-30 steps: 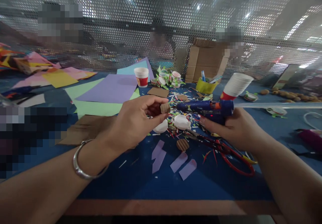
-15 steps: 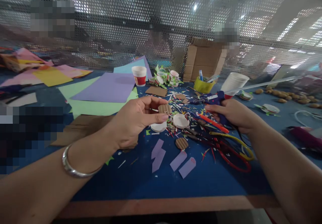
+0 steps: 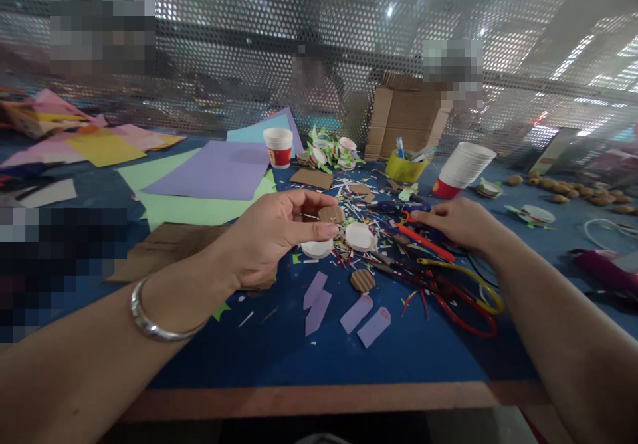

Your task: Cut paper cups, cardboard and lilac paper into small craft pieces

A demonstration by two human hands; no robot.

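My left hand pinches a small round piece of corrugated cardboard between thumb and fingers, above the paper scraps. My right hand is closed round the blue hot glue gun, which lies low at the table, partly covered by the hand. Below the left fingertips are two white paper discs, one nearer the middle and one to its left. Another corrugated disc lies nearer me, beside several cut purple paper strips.
Red-handled scissors, a yellow-handled pair and an orange pen-like tool lie by my right wrist. Stacked paper cups, a yellow holder and another cup stand farther back. Coloured sheets and cardboard lie left.
My right hand has lowered the glue gun from above the table to beside the orange tool. My left hand still holds the cardboard piece, nearly in the same place.
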